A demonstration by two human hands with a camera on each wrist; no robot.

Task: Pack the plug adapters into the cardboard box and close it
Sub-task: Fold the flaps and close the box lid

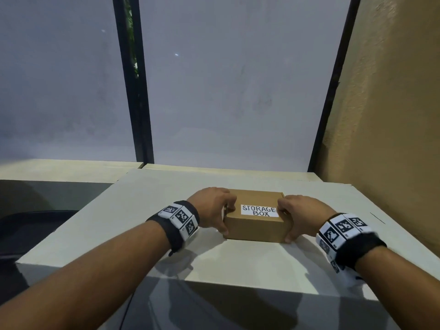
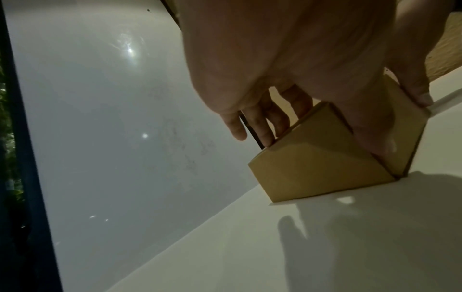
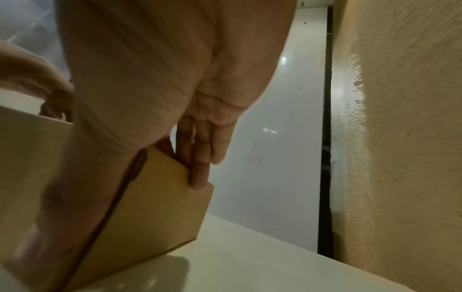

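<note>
The cardboard box (image 1: 256, 225) sits closed on the pale table (image 1: 147, 203), just below the centre of the head view, its white label (image 1: 259, 210) reading "STORAGE BOX" facing up. The left hand (image 1: 212, 207) grasps the box's left end — fingers (image 2: 260, 126) curled over the top edge, thumb down at the near lower corner. The right hand (image 1: 300, 214) grasps the right end the same way, its fingers (image 3: 200, 170) lying along the far corner of that side, thumb on the front face. Both wrists wear black bands with square-patterned markers (image 1: 182, 216). Frosted panes (image 1: 238, 79) fill the upper frame; a textured tan wall (image 1: 392, 103) runs down the right.
</note>
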